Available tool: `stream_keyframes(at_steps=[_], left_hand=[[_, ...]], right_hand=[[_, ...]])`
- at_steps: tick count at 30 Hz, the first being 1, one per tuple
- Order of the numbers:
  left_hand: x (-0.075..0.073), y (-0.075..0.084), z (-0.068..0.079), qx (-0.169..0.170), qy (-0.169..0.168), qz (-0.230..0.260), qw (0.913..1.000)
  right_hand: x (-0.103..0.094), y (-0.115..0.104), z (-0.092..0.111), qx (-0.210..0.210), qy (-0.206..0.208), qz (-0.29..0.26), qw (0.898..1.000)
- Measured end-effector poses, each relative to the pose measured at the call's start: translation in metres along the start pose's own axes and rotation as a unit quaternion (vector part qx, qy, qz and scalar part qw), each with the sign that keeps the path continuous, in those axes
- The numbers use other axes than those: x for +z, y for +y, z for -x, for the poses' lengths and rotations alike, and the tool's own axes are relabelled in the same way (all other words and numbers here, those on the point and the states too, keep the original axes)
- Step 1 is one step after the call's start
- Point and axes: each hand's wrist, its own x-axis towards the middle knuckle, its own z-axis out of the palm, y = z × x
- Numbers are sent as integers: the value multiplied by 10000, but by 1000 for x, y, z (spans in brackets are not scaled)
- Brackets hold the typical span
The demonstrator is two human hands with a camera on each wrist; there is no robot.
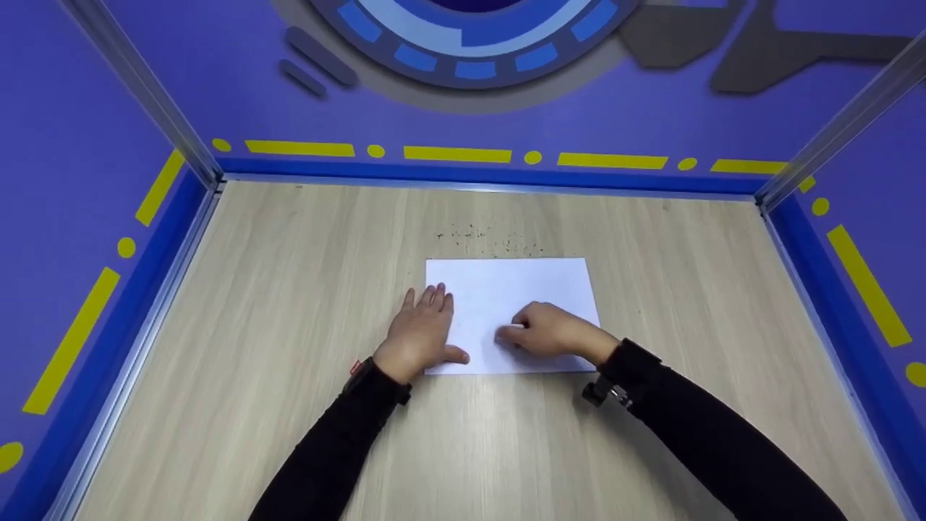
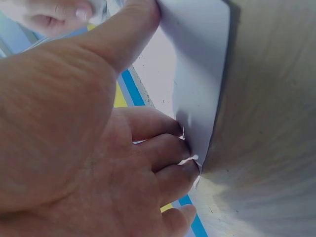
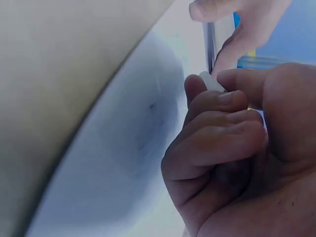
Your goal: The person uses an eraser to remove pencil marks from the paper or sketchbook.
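No word, brand or number can be read. A small red tag [image 1: 355, 367] shows beside the black left cuff [image 1: 367, 381], over the bench [image 1: 253, 304], near the paper's near left corner; its print is too small to make out. On the paper [image 1: 506, 278], the right wrist view shows faint dark marks [image 3: 152, 106], too blurred to tell as writing. Plain yellow bars [image 1: 457, 154] and dots [image 1: 532, 157] run on the walls [image 1: 181, 94] along the bench's far, left and right edges.
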Motion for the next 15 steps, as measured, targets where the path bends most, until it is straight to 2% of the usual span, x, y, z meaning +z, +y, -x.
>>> stream_keyframes(at_steps=[8,15], left_hand=[[-2,0,-2,-32,-31,-11,10000],[0,0,0,3,-11,59,10000]], right_hand=[[0,-24,-23,-195,-9,159,9997],[9,-31,-43,-310,37,324,9990]])
